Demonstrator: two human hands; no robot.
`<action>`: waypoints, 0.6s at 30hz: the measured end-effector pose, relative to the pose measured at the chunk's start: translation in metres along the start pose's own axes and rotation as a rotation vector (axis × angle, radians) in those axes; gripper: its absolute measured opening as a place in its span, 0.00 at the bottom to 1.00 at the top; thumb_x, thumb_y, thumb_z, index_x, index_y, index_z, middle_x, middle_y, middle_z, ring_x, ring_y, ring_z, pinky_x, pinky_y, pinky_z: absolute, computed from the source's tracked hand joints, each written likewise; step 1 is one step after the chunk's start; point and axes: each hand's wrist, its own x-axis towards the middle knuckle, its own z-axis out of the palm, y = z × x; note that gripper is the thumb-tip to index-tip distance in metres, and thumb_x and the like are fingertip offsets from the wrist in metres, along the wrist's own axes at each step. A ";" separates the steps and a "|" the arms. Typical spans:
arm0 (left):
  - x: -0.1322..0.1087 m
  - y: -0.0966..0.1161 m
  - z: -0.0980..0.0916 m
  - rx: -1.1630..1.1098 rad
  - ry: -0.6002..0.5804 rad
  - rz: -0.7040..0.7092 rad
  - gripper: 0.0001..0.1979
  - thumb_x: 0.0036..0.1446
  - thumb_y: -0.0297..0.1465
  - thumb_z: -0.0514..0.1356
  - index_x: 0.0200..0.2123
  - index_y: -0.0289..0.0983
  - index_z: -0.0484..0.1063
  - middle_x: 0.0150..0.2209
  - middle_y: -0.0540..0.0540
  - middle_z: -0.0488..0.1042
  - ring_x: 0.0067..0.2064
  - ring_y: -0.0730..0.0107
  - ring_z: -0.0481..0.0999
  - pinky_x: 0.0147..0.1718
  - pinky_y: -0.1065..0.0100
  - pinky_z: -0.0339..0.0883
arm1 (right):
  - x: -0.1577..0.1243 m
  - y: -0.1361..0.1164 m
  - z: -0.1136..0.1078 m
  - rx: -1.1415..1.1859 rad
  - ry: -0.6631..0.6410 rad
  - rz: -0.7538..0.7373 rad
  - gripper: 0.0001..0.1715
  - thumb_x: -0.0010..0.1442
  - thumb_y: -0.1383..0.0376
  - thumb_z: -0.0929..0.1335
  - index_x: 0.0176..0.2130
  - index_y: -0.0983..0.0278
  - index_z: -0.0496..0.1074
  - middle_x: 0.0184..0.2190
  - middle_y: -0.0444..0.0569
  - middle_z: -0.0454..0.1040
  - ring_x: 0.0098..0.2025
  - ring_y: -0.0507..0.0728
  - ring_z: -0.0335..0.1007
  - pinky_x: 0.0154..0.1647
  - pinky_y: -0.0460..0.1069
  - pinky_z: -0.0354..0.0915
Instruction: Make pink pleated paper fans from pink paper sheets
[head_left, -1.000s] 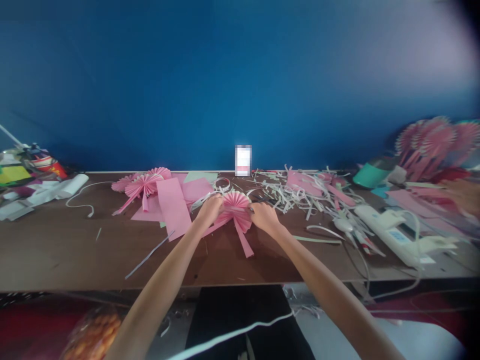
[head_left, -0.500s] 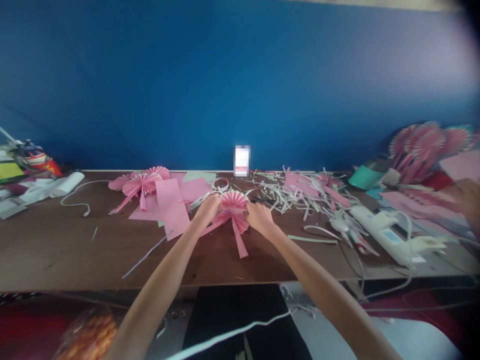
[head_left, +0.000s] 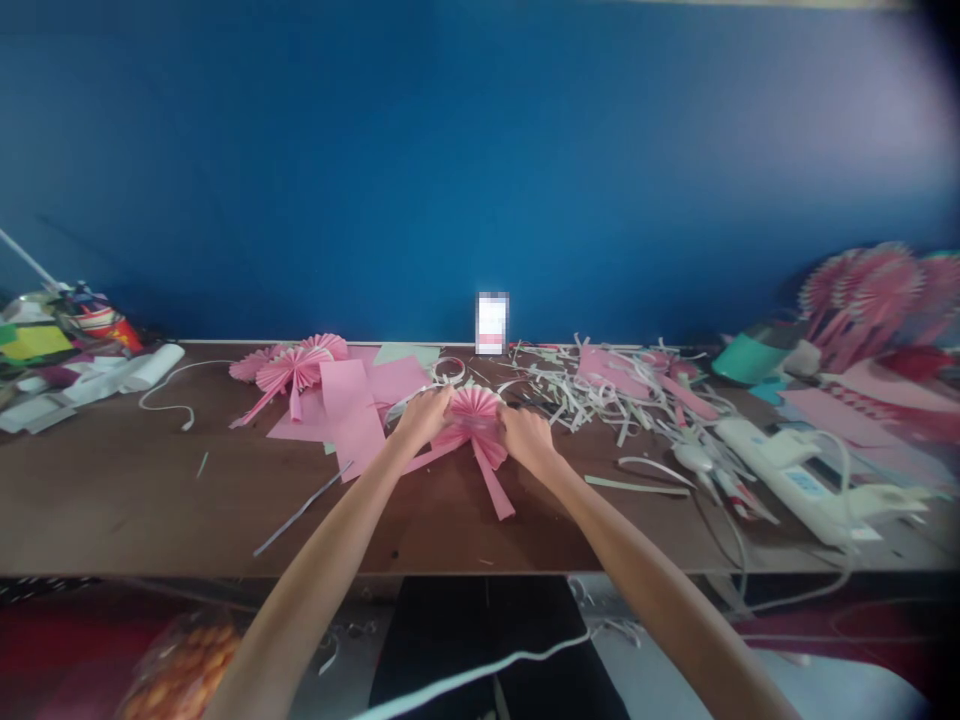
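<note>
Between my hands, over the middle of the brown table, is a pink pleated paper fan rosette [head_left: 475, 402] with paper tails hanging toward the front edge. My left hand [head_left: 426, 412] is closed on its left side. My right hand [head_left: 523, 432] grips the right side, fingers curled. The pleats are spread in a fan at the top, and the lower folds lie over the tails. Some of the paper is hidden behind my fingers. Just left of my left hand lie flat pink paper sheets [head_left: 351, 412].
Finished-looking pink fans [head_left: 300, 366] lie at left. Shredded paper strips [head_left: 555, 385] are heaped right of centre. A white power strip [head_left: 787, 480] with cables, a green tape roll [head_left: 750, 355] and more pink fans [head_left: 862, 285] are at right. A blurred phone [head_left: 492, 323] stands against the blue wall.
The view has shifted slightly, so the table's things sit a little further right. Both hands still hold the pink rosette. A blurred hand at the far right is no longer in view.
</note>
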 end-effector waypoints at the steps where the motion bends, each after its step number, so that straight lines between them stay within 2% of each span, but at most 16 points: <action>1: 0.001 -0.001 0.000 -0.006 -0.002 0.027 0.11 0.54 0.25 0.58 0.42 0.37 0.69 0.38 0.43 0.74 0.40 0.62 0.73 0.39 0.65 0.64 | 0.000 0.000 0.000 -0.005 -0.003 -0.002 0.17 0.63 0.65 0.60 0.51 0.60 0.67 0.41 0.56 0.76 0.44 0.62 0.74 0.39 0.51 0.62; 4: 0.003 -0.003 0.000 -0.025 -0.020 0.162 0.12 0.53 0.22 0.57 0.41 0.37 0.71 0.42 0.41 0.74 0.46 0.61 0.72 0.46 0.64 0.63 | -0.001 0.001 -0.001 -0.016 -0.017 -0.011 0.16 0.64 0.64 0.59 0.50 0.61 0.67 0.41 0.56 0.76 0.44 0.62 0.74 0.39 0.51 0.62; 7: 0.005 -0.002 0.000 -0.070 -0.017 0.244 0.06 0.56 0.26 0.58 0.37 0.36 0.72 0.42 0.41 0.74 0.45 0.60 0.71 0.46 0.62 0.62 | 0.000 0.003 -0.001 0.006 -0.007 -0.025 0.15 0.64 0.64 0.59 0.49 0.61 0.68 0.41 0.56 0.76 0.44 0.62 0.73 0.40 0.50 0.62; 10: 0.008 -0.001 0.003 -0.092 -0.004 0.269 0.06 0.58 0.32 0.58 0.36 0.36 0.72 0.39 0.42 0.75 0.43 0.61 0.72 0.45 0.63 0.62 | 0.002 0.006 0.000 0.027 0.008 -0.034 0.15 0.64 0.64 0.60 0.47 0.61 0.69 0.41 0.55 0.76 0.44 0.62 0.73 0.40 0.50 0.61; 18: 0.008 -0.002 0.009 -0.073 -0.075 0.248 0.06 0.60 0.31 0.55 0.34 0.36 0.72 0.36 0.43 0.75 0.40 0.63 0.73 0.42 0.65 0.63 | 0.006 0.010 -0.004 0.002 0.008 -0.062 0.16 0.64 0.58 0.60 0.46 0.60 0.70 0.42 0.55 0.76 0.44 0.62 0.73 0.41 0.50 0.61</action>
